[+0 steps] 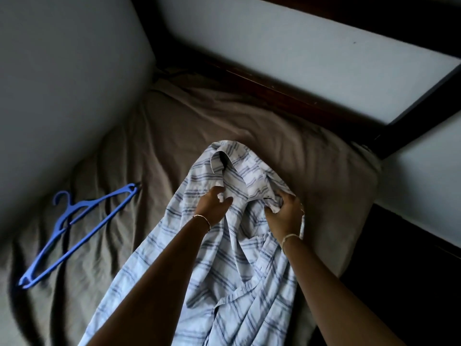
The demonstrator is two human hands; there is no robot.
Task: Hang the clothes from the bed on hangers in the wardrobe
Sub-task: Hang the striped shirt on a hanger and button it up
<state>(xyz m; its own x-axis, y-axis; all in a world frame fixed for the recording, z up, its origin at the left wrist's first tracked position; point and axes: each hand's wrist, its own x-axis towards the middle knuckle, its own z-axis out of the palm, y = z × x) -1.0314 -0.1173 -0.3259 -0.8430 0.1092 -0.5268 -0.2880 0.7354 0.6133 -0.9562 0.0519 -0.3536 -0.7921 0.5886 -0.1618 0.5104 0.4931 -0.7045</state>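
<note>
A white shirt with blue stripes (232, 265) lies lengthwise on the bed, its collar toward the far end. My left hand (214, 204) pinches the front edge of the shirt just below the collar. My right hand (284, 216) is closed on a bunch of fabric at the shirt's right shoulder. A blue plastic hanger (74, 231) lies flat on the sheet to the left, apart from the shirt. The wardrobe is not in view.
The bed is covered by a wrinkled grey-brown sheet (154, 136). Pale walls (62, 58) close in on the left and far sides. A dark wooden bed frame (287, 93) runs along the far edge, and dark floor shows at the right.
</note>
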